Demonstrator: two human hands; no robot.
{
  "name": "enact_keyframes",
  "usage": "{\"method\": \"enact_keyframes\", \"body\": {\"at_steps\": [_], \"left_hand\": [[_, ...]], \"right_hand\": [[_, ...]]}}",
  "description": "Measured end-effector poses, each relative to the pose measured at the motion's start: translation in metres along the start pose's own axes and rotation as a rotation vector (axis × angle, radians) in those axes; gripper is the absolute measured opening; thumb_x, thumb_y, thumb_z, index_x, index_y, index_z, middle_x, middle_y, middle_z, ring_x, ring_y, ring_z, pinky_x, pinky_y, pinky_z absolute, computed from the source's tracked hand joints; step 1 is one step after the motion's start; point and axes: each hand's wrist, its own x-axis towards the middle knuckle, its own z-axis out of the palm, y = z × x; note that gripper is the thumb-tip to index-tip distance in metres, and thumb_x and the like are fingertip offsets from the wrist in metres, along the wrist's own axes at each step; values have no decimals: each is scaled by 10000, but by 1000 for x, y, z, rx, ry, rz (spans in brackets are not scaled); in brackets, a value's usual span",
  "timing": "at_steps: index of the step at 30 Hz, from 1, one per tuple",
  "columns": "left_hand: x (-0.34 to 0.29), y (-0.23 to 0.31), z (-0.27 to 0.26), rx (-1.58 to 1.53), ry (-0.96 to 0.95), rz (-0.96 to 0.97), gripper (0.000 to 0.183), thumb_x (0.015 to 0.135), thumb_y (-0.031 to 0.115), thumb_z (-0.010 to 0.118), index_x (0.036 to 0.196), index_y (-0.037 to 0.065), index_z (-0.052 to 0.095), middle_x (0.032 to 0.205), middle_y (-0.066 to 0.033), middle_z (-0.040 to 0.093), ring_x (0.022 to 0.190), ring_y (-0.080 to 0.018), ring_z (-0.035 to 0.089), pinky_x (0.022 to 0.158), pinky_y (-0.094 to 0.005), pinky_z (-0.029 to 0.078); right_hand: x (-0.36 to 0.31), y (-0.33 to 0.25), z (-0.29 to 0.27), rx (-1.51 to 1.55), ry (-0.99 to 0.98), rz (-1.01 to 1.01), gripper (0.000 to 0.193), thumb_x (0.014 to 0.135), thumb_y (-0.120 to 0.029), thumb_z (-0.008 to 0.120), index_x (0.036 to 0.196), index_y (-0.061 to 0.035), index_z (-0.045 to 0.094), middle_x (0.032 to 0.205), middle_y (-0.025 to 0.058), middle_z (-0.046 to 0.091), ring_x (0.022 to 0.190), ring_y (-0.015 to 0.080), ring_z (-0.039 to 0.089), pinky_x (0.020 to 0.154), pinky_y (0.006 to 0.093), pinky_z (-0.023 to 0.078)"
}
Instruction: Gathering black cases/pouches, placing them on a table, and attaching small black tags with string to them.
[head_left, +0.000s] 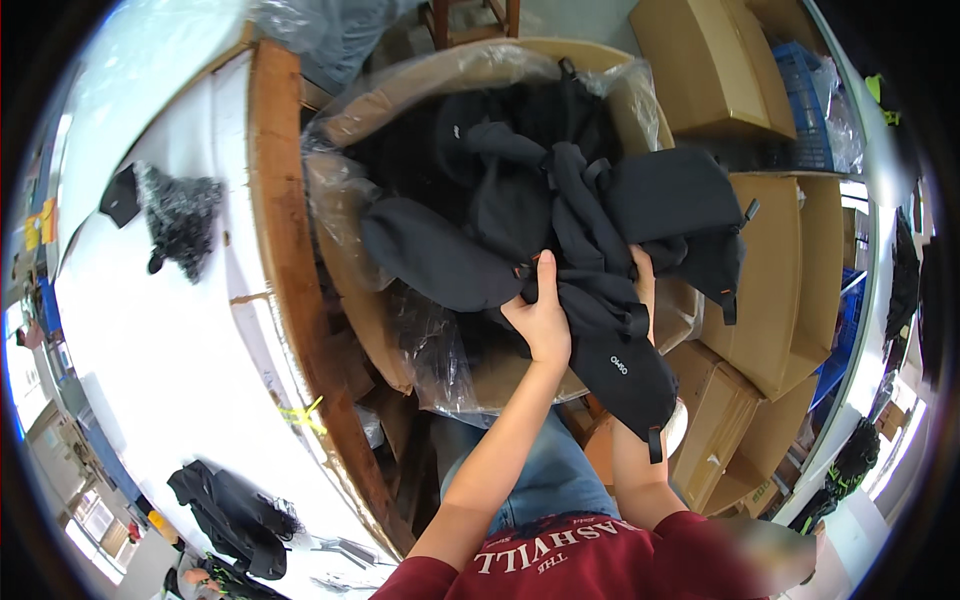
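1. The left hand (540, 328) is closed on the bundle at frame centre, thumb on top and fingers tucked beneath.
2. The right hand (644, 268) grips the bundle's right side; fabric hides most of it, so how tightly it closes I cannot tell.
3. Between them, the black fabric pouches (582, 230) hang over the open carton (362, 300). They look soft, light and limp, likely to fold and tangle rather than break; thick folds near the middle should give the surest hold, and the small end loop (656, 446) a finer one.
4. Clear plastic liner (435, 340) edges the carton, probably slippery.
5. At left, the white table (165, 345) carries more black items (235, 520).
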Motion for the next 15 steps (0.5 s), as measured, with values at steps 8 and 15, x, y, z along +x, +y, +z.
{"method": "enact_keyframes", "body": {"at_steps": [8, 15], "left_hand": [[-34, 122, -13, -198, -63, 74, 182, 847, 121, 666, 896, -53, 639, 881, -39, 650, 804, -86, 551, 768, -239, 429], [-35, 280, -113, -427, 148, 373, 258, 851, 165, 667, 978, -54, 620, 974, -66, 639, 870, -122, 558, 832, -260, 419]], "right_hand": [[-78, -105, 77, 127, -197, -130, 464, 806, -180, 647, 1199, 17, 497, 1142, 62, 556, 997, 159, 542, 904, 280, 415], [-194, -115, 206, -55, -534, -411, 341, 803, -152, 652, 1075, 44, 590, 1082, 68, 590, 974, 161, 555, 892, 277, 431]]}}
